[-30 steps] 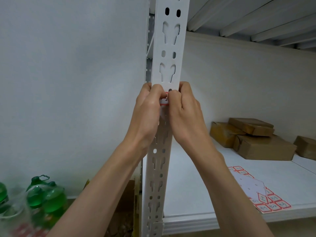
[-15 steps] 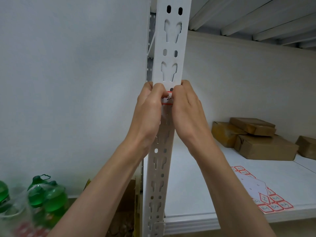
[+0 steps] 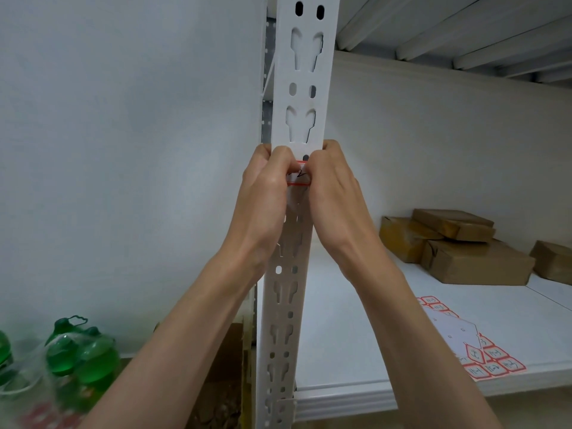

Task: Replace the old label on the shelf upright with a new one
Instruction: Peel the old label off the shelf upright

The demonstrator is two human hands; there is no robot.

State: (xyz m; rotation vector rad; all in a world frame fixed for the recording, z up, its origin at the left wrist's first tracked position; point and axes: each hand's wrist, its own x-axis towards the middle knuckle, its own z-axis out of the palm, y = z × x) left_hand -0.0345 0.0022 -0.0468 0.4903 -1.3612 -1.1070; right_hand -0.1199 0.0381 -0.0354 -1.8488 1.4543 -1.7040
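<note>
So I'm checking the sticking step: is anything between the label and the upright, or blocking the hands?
Nothing visible: both hands, left hand and right hand, are on the label against the upright.

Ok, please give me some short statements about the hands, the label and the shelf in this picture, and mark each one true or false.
1. Both hands, left hand and right hand, are at the white perforated metal upright. True.
2. The red-bordered white label lies flat on the shelf board. False: it is on the upright, between the two hands.
3. A sheet of red-bordered stickers lies on the white shelf board. True.
4. The brown cardboard parcels stand on the floor. False: they rest on the shelf board, at the right.
5. Green plastic bottles show at lower left. True.
</note>
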